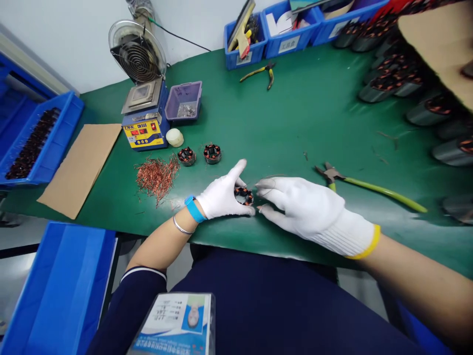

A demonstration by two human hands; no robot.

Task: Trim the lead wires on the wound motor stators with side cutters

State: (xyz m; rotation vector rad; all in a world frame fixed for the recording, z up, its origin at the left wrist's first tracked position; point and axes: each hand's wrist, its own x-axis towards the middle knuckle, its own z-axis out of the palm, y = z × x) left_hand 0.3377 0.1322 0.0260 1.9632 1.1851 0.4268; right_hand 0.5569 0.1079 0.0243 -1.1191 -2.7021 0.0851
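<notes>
In white gloves, both hands are over the green table near its front edge. My left hand (224,198) curls its thumb and fingers around a small ring-shaped motor stator (244,195) with black insulation and copper windings. My right hand (301,209) is just to the right of that stator, its fingers bent and the thumb apart from them. A thin dark wire shows by the right fingertips; whether they grip it is unclear. Two similar stators (186,156) (212,154) stand farther back, left of centre. A heap of copper wire clippings (157,177) lies left of my left hand.
Green-handled cutters (384,191) lie to the right, yellow-handled pliers (260,75) farther back. A solder pot (146,130) with a fan (136,56), a purple tray (185,93) and cardboard (83,165) occupy the left. Blue bins (290,42) line the back; stacked stators (428,111) stand right.
</notes>
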